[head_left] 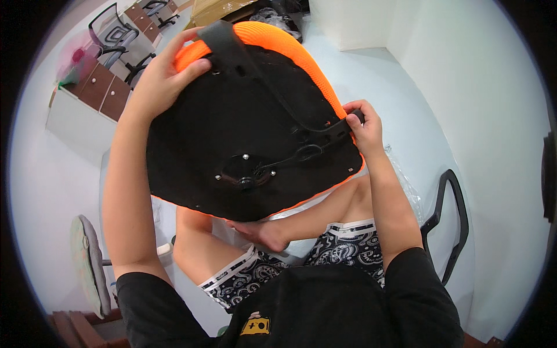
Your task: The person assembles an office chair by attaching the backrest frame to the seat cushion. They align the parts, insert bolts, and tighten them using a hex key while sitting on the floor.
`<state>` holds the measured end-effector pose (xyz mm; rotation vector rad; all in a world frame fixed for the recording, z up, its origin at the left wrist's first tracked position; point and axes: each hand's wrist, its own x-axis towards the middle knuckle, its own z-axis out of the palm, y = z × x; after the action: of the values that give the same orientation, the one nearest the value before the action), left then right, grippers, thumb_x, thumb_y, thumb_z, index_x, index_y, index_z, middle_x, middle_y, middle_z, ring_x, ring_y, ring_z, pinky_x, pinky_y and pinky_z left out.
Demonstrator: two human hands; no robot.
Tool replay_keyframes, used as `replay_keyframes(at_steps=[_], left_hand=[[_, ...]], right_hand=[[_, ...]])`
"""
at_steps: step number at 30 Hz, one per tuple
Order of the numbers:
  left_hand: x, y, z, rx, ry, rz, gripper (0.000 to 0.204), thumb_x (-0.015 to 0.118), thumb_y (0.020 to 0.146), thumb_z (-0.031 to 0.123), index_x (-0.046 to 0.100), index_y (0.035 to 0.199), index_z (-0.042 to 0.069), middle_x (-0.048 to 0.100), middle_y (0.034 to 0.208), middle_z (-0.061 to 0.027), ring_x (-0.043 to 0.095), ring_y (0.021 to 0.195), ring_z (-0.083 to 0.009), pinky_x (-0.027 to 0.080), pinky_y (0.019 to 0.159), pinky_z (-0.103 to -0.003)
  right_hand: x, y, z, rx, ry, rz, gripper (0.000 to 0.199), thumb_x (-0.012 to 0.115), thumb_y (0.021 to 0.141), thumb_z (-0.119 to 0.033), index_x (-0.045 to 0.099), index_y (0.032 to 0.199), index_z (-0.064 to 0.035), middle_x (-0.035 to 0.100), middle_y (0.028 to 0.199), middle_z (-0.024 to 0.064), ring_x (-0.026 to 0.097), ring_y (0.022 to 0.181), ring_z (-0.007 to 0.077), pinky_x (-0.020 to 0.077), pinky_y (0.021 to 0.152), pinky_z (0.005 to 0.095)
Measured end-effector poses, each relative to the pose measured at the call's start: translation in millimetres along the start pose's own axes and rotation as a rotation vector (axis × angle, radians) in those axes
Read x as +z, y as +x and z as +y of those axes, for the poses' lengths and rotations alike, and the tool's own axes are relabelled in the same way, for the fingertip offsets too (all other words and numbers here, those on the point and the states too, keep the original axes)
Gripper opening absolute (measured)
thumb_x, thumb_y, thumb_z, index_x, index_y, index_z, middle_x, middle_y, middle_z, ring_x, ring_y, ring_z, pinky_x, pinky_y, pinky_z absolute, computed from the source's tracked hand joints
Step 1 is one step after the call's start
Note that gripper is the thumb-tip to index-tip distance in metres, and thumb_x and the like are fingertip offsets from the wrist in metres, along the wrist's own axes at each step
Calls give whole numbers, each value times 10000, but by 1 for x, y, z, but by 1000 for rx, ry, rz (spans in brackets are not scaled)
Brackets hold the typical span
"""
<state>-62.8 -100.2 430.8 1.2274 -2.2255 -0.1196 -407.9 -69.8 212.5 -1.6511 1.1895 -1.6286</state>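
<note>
The seat (203, 127), probably stiff but light, suits rim holds: left fingers (201, 65) clasp its orange edge (307, 61), right fingers (354, 122) its black bar (334, 136).

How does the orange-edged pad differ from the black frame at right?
The orange-edged pad is broad and solid; the black frame is a slim open loop. The pad is rimmed in orange; the frame isn't. The left hand and right hand hold the pad; neither touches the frame. Both show black.
</note>
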Motion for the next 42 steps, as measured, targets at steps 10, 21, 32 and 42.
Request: replay_keyframes(at_steps=[10,21,32,42], left_hand=[[-44,-46,-54,-12,-310,95,721,523,869,579,363,1382,98,564,1195,-96,514,1114,-192,371,970,-304],[-49,-59,-30,-211,-1,205,820,682,726,532,330,1382,189,540,1222,-230,543,1121,-350,414,950,-413],[-50,-52,-20,-217,-124,207,728,781,656,407,456,1222,85,560,1159,-164,541,1063,-288,418,900,-378],[-27,-32,-85,-16,-245,96,567,682,845,294,443,1323,107,563,1152,-75,547,989,-133,439,861,-262]], right_hand=[[50,32,-53,-257,-117,35,493,708,763,-508,590,781,-29,562,727,56,538,691,177,432,654,283],[66,54,-60,-457,-192,5,475,738,736,-485,597,795,-35,566,767,43,550,757,173,431,716,281],[50,84,-71,-578,-298,-48,397,759,727,-421,624,807,-57,596,745,55,579,690,181,460,645,287],[34,96,-64,-593,-340,-105,289,737,777,-321,621,842,-64,582,736,6,542,676,110,431,612,241]])
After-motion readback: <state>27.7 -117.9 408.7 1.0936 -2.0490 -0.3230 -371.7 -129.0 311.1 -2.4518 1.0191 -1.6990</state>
